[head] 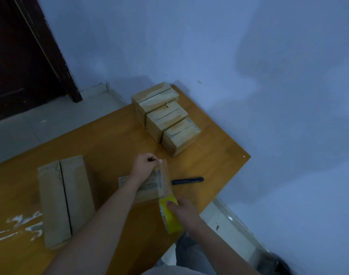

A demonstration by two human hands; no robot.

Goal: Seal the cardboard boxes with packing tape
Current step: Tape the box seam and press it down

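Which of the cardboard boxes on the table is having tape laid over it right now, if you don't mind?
The labelled box between both hands, beside the black pen; the tall box and the three stacked by the wall lie untouched.

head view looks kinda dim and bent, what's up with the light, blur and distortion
Head view: dim, bluish light, with soft shadow patches on the wall. Wide-angle bend skews the table edges and door frame. Left hand and right hand holding the yellow tape roll look soft; the label print on the box is unreadable.
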